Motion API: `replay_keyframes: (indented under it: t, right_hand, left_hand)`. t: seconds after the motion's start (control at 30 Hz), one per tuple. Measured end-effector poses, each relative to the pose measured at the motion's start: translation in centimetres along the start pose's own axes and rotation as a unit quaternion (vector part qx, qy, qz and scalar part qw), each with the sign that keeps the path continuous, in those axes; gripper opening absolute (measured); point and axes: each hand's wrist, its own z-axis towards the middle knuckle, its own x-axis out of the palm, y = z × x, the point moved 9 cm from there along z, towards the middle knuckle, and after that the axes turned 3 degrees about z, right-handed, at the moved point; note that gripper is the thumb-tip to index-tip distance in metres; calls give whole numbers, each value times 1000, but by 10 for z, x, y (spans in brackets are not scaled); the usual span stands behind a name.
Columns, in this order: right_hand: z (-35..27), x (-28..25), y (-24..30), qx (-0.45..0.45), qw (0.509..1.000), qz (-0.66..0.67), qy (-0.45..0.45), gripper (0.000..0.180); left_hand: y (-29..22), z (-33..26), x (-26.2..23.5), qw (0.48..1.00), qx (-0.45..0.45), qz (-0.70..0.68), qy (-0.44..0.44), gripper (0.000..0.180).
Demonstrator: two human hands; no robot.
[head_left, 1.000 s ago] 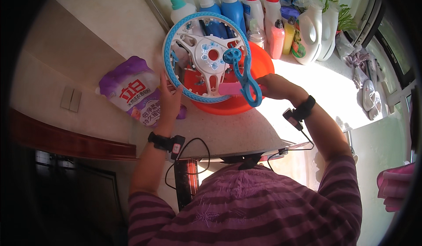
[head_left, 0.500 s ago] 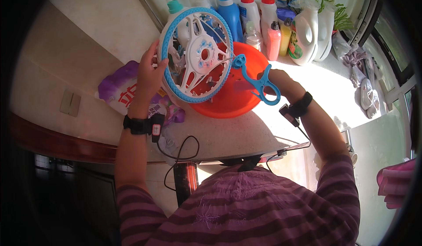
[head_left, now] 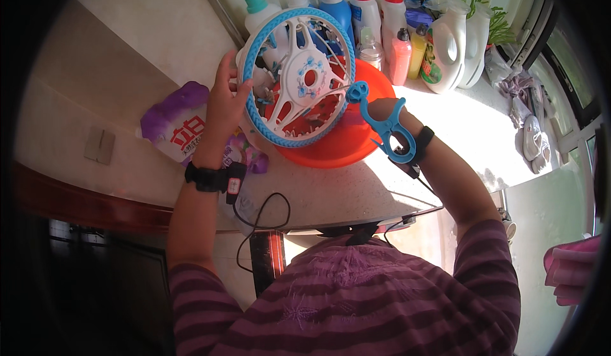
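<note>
A round clothes-drying hanger (head_left: 286, 92), with a braided blue rim and a white spoked centre, is tilted up over a red basin (head_left: 347, 159). My left hand (head_left: 226, 104) is closed on its left edge, thumb toward the blue rim. Small pegs hang behind the rim, partly hidden. From the right side of the hanger, a blue hook clip (head_left: 398, 133) dangles on a cord, in front of my right wrist. My right hand (head_left: 387, 109) is at the basin's right side, behind the clip; its fingers are hidden.
Detergent bottles (head_left: 365, 15) line the back of the counter (head_left: 324, 194). A purple detergent bag (head_left: 175, 117) lies left of my left forearm. Pale shoes (head_left: 533, 136) lie by the window at right. A black cable (head_left: 254, 229) loops over the counter's front edge.
The hanger has shifted slightly right. My right hand has moved left behind the hook clip, which has swung and turned and now overlaps my wrist. My left hand keeps its hold.
</note>
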Motion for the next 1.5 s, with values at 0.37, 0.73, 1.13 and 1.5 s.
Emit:
replay_keyframes:
  t: [0.37,0.73,1.13,1.5]
  right_hand:
    - [-61,-33,7,-8,986,53,-160,15]
    - [-56,-29,8,69,993,63,-75,17]
    - [-58,-11,-4,1,935,301,-188,11]
    - [-53,-18,-10,46,959,197,-199,16]
  left_hand:
    - [53,-59,21,999,-19,16,-32,62]
    - [75,-93,54,995,-50,-84,-31,67]
    - [81,-92,47,988,-80,-103,-86,40]
    - [86,-81,42,981,-77,-153,-95,33]
